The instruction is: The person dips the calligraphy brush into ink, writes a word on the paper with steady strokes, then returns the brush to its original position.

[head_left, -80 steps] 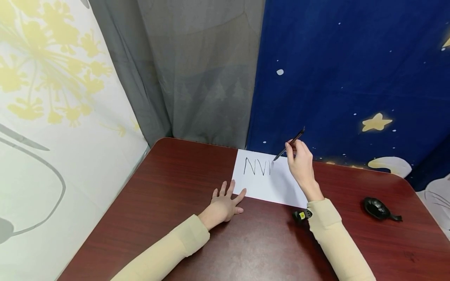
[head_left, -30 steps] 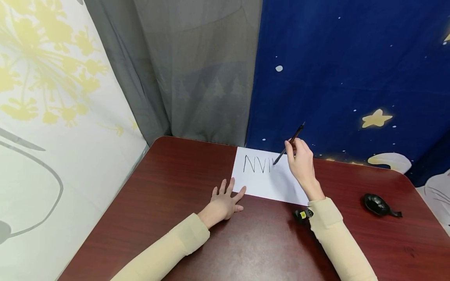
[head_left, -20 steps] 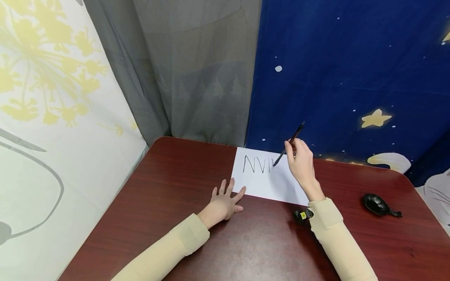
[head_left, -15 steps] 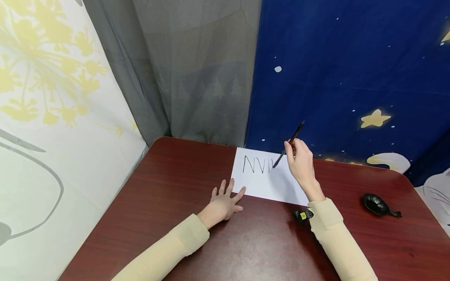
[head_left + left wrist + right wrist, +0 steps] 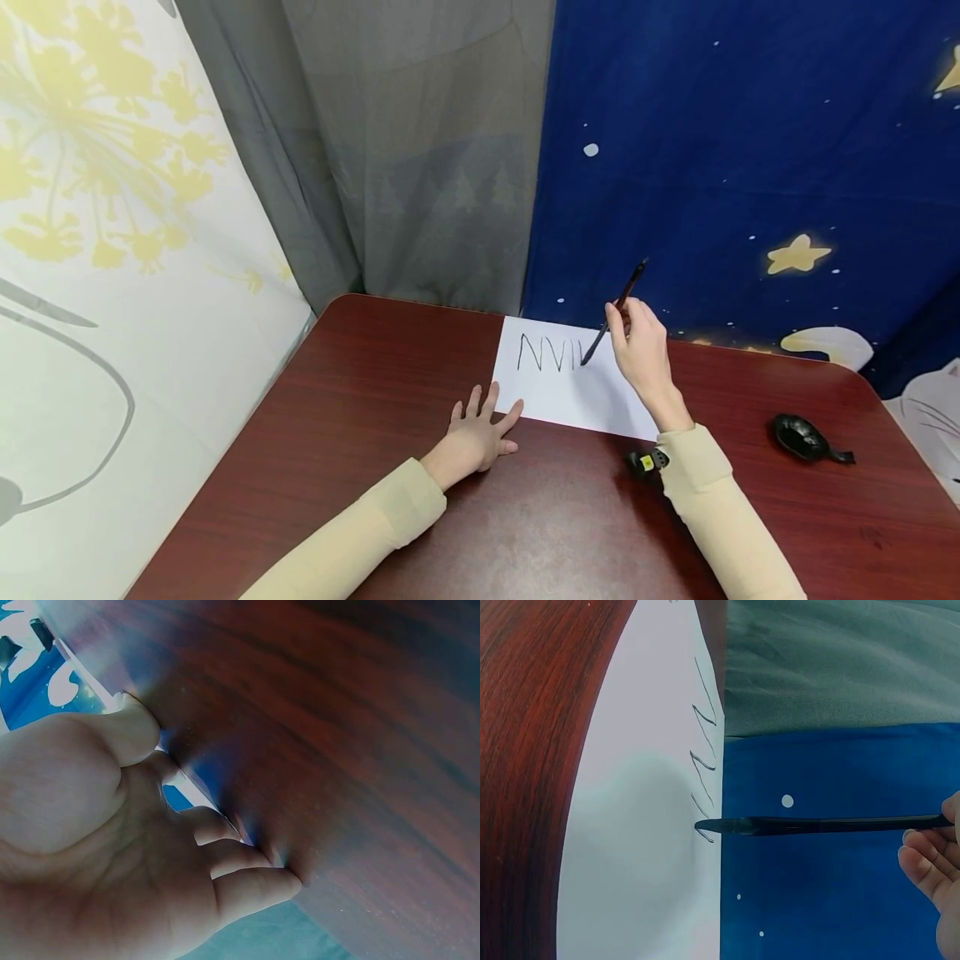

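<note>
A white sheet of paper point(image 5: 551, 396) lies at the table's far edge, with thin dark strokes reading N, V, I and one further upright stroke. My right hand point(image 5: 642, 350) pinches a dark, slender ink brush point(image 5: 630, 287) above its middle. In the right wrist view the black tip of the brush point(image 5: 780, 824) meets the paper at the lower end of the last stroke. My left hand point(image 5: 476, 437) is spread palm down, its fingertips at the sheet's near left corner. From below, the left wrist view shows that palm point(image 5: 135, 847) with fingers reaching the tabletop.
On the right of the reddish-brown table point(image 5: 525, 517) sits a small black dish point(image 5: 801, 437) with a short handle. A black device with a yellow label point(image 5: 646, 462) is under my right wrist. Grey and blue curtains point(image 5: 675, 167) hang right behind the table.
The brush tip has moved down the paper, toward me, leaving a new upright stroke right of the I. My left hand stays in place, fingers spread.
</note>
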Demonstrator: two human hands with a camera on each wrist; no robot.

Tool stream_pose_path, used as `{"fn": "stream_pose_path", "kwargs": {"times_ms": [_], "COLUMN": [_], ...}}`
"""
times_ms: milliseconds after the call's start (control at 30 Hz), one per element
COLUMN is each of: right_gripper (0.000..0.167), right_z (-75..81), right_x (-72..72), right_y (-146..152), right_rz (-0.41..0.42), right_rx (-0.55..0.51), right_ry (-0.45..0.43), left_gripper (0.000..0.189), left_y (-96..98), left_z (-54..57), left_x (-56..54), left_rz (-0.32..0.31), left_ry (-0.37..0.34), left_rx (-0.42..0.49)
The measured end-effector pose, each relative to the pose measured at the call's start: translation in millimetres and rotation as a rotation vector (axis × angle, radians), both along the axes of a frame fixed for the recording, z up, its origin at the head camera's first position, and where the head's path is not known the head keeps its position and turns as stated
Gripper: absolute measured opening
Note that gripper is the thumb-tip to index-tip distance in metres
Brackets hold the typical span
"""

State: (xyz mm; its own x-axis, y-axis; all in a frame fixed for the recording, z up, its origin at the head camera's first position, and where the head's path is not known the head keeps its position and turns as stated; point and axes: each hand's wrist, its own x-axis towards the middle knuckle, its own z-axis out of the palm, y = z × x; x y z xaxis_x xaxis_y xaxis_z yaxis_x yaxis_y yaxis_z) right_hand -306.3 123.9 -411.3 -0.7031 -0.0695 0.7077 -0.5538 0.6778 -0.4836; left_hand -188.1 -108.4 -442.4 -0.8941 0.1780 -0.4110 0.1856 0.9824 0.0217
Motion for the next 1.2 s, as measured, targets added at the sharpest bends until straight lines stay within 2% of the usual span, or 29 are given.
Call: {"fn": "stream_pose_path", "kwargs": {"times_ms": [633,900,1200], "right_gripper": [0.024,0.023,0.024], "right_z": [0.9,3.0,12.5], "right_x": [2.6,3.2,-1.8], "right_y": [0.2,1.1,-0.2], "right_rz": [0.007,0.006,0.008], "right_rx": [0.0,0.004,-0.009], "right_ry": [-0.012,0.018,0.064], "left_gripper": [0.064,0.064,0.065], "left_y": [-0.3,0.0,-0.4], "left_z": [0.8,0.9,-11.1], "left_x": [0.7,0.9,-2.8], "left_rz": [0.004,-0.004,-0.009], "left_ry": [-0.005,0.004,-0.001], "left_rx": [0.005,0.006,-0.016]}}
